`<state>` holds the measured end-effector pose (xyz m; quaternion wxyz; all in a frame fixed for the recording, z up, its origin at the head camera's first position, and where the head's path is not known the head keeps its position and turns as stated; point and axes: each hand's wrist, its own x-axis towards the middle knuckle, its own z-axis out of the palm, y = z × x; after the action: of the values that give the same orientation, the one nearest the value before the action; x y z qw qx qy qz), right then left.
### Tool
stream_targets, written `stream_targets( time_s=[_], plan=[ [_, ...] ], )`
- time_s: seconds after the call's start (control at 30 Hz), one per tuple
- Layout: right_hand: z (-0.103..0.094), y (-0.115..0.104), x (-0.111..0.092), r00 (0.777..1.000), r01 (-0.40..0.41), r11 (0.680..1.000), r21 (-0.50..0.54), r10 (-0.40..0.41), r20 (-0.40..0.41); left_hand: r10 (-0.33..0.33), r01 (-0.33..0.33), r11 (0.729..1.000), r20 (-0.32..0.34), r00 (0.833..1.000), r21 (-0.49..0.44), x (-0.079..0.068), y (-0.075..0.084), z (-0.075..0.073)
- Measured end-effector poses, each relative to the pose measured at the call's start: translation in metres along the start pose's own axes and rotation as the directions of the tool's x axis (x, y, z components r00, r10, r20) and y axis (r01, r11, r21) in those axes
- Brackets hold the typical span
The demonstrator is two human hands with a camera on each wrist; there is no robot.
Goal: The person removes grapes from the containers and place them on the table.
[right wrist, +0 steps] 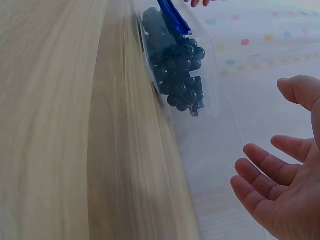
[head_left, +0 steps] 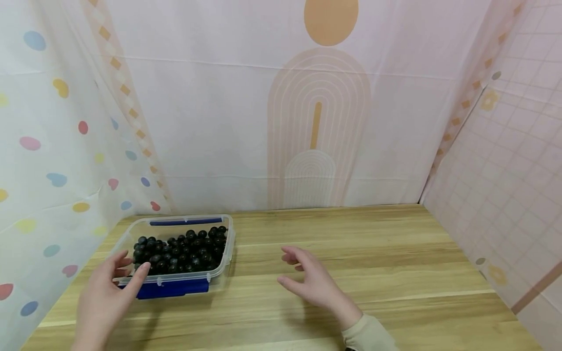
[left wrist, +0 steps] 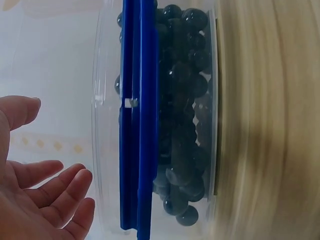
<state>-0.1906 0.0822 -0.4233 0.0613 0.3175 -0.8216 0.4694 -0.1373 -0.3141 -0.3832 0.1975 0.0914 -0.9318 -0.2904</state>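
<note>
A clear plastic food container (head_left: 228, 258) with blue side clips (head_left: 173, 288) stands on the left of the table. Dark round grapes (head_left: 184, 251) lie heaped inside it, and the top is uncovered. My left hand (head_left: 105, 287) hovers by the container's near left corner, thumb and fingers apart, overlapping the rim in the head view. In the left wrist view that hand (left wrist: 45, 185) shows an empty palm beside the clip. To the right of the container my right hand (head_left: 313, 280) is held over the table, fingers loosely bent and holding nothing.
The wood-grain table (head_left: 351, 243) reaches back to a pale patterned cloth (head_left: 210, 136). A dotted cloth (head_left: 52, 156) hangs on the left side, and a checked one (head_left: 505, 185) on the right.
</note>
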Motion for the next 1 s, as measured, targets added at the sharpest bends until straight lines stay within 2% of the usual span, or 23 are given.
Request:
stream_targets(
  time_s=[0.33, 0.5, 0.8, 1.0],
  plan=[
    [0.006, -0.003, 0.002, 0.999, -0.034, 0.997, 0.064, 0.033, 0.022, -0.044, 0.045, 0.999, 0.047, 0.998, -0.02, 0.009, -0.011, -0.013],
    [0.009, -0.004, 0.004, 0.999, -0.048, 0.995, 0.093, 0.045, 0.027, -0.105, 0.108, 0.993, 0.073, 0.992, -0.043, 0.014, -0.015, -0.018],
    [0.016, -0.008, 0.009, 0.998, -0.062, 0.986, 0.153, 0.057, 0.031, -0.144, 0.146, 0.984, 0.026, 0.989, -0.098, 0.017, -0.031, -0.024],
    [0.023, -0.009, 0.01, 0.997, -0.077, 0.981, 0.177, 0.071, 0.038, -0.233, 0.238, 0.966, 0.06, 0.971, -0.103, 0.022, -0.041, -0.032]
  ],
)
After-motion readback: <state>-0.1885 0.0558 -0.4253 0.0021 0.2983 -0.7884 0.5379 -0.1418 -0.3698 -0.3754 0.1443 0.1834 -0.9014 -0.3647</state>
